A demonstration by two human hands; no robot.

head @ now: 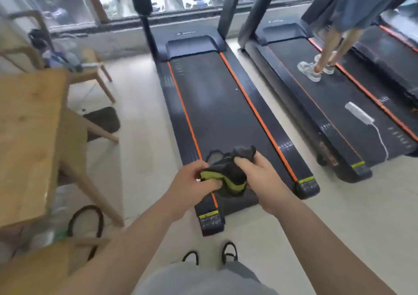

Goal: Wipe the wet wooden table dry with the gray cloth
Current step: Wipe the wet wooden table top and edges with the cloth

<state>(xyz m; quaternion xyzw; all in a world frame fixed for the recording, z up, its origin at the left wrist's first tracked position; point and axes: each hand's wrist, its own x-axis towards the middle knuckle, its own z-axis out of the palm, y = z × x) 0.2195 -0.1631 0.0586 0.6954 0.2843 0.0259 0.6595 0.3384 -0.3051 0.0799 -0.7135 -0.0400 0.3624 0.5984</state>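
Gray cloth [230,170], bunched, yellow-green edge showing, held mid-air over near end of treadmill [214,113]. Left hand [192,186] fingers curled, pinching the green edge. Right hand [260,177] fingers curled round the top. Wooden table [29,136] far left, well apart.

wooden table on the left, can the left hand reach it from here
Probably, with a lean: the left hand, gripping the dark gray cloth, has open air toward the light wooden table; a wooden chair sits at its edge.
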